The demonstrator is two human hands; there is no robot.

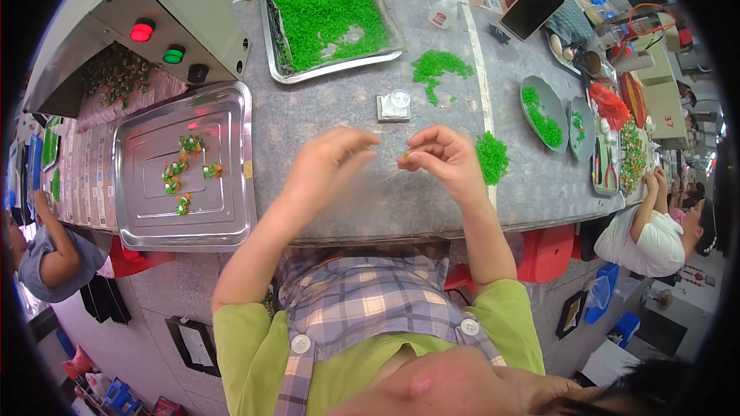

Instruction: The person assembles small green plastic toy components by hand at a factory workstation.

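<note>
Above the grey table, my left hand (327, 166) is raised with thumb and fingers apart, slightly blurred and holding nothing that I can see. Facing it, my right hand (447, 160) pinches something tiny between thumb and forefinger, too small to name. Just beyond the hands stands a small round clear-and-white dish (399, 99) on a square block (393, 112). A heap of small green plastic pieces (492, 158) lies right of my right hand, and a looser scatter of green pieces (439, 69) lies farther back. Left of my left hand, a metal tray (231, 223) carries several small green, orange and white ornaments (191, 143).
A tray of green pieces (327, 11) is at the back. A machine with red and green lights (173, 54) stands at left. To the right are a white bottle (443, 13), a phone (532, 8) and grey bowls (549, 92). Other people sit at both sides.
</note>
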